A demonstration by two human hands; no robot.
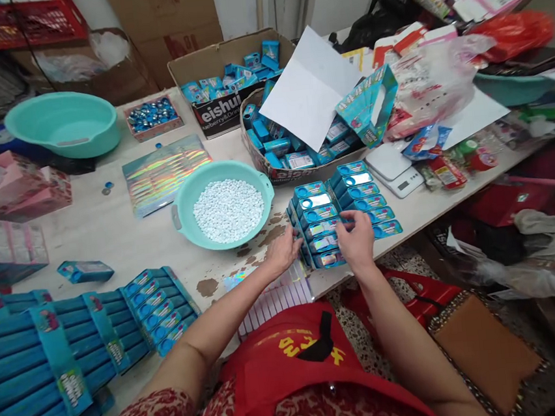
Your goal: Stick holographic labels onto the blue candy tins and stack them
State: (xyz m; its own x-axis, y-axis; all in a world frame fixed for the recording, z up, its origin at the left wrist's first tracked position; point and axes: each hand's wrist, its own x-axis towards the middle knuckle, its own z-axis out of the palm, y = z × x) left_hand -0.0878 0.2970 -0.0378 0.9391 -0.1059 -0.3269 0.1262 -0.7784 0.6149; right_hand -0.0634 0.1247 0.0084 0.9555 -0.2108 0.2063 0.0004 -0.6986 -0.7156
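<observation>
Two rows of small blue candy boxes stand at the table's front edge, their decorated ends up. My left hand [282, 253] is at the left side of the nearer row [318, 220], fingers together and bent against it. On that row's right side, my right hand [357, 238] has its thumb and fingers curled in at the boxes. The fingertips of both hands are partly hidden. Just right of it is the second row [358, 193]. Left of the rows is a turquoise bowl [176, 219] of small white tablets. Shiny striped sticker sheets [277, 303] lie below my left wrist.
Behind the rows, an open carton [274, 177] holds blue boxes under white paper [310, 87]. A kitchen scale [394, 169] is at the right. Stacked blue display packs [65, 346] fill the front left. An empty turquoise basin [61, 124] and a sticker sheet [163, 173] lie farther back.
</observation>
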